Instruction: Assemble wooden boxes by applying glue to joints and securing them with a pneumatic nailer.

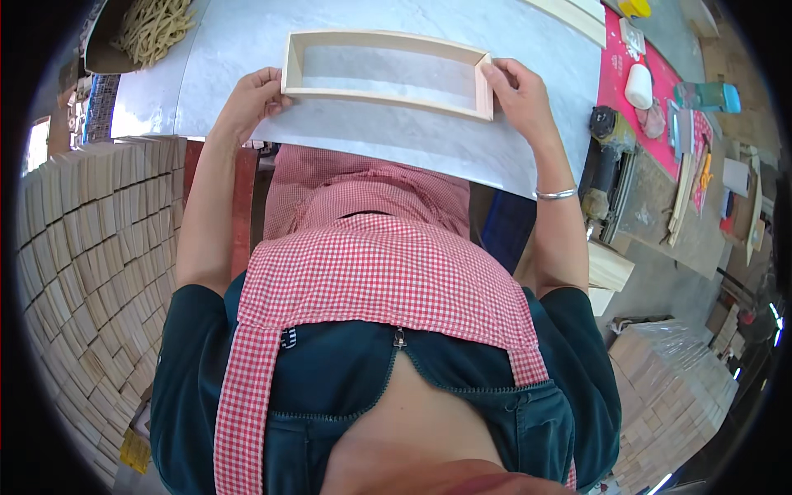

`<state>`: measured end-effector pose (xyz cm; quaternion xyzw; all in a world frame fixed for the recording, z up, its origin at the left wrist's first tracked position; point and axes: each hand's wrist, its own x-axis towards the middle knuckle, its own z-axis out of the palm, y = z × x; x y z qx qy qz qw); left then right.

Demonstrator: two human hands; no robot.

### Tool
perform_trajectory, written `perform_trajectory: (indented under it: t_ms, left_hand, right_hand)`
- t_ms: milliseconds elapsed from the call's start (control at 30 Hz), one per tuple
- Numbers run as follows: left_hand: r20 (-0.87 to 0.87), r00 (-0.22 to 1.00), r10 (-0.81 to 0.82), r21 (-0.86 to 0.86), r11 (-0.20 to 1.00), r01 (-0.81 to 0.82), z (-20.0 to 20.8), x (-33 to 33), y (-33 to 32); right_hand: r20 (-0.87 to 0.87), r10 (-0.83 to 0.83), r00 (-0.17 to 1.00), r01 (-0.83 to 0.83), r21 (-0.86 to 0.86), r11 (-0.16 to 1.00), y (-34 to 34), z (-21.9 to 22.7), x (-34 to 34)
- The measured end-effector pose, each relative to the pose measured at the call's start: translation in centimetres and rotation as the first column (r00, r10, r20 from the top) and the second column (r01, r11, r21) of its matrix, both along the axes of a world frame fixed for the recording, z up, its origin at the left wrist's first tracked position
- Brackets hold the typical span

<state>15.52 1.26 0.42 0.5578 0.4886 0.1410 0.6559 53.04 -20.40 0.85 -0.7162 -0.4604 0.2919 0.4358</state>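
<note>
A long rectangular frame of pale wood (388,101) is held level at the near part of the marbled grey-white table (231,49). The table's pattern shows through the middle of the frame. My left hand (254,101) grips its left end, fingers curled at the lower left corner. At the other end, my right hand (521,97) has its thumb over the short side and its fingers bent behind the outer face. Whether the frame's underside touches the table, I cannot tell.
A dark container (107,37) of tan strips stands at the far left. Stacked wood pieces (99,223) rise beside my left arm. To the right are a red mat (623,62), a white bottle (638,87) and a teal-lidded jar (709,97). Pale wooden strips (569,18) lie far right.
</note>
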Motion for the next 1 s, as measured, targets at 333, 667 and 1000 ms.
perform_trajectory:
  t_ms: [333, 667, 1000]
  left_hand:
    - [-0.129, 0.981, 0.146, 0.986, 0.121, 0.112, 1.8, 2.2, -8.6]
    - [-0.306, 0.938, -0.164, 0.947, 0.045, 0.317, -6.1, -3.1, -11.4]
    - [-0.292, 0.941, -0.171, 0.956, -0.03, 0.291, -8.7, -1.1, -11.9]
  right_hand:
    - [0.838, -0.366, 0.404, 0.848, -0.193, 0.494, -4.1, 1.6, 24.4]
    - [0.557, -0.745, 0.367, 0.803, 0.215, 0.556, -6.0, 3.8, 11.7]
    - [-0.054, -0.375, 0.925, 0.365, 0.395, 0.843, 1.4, 2.5, -15.7]
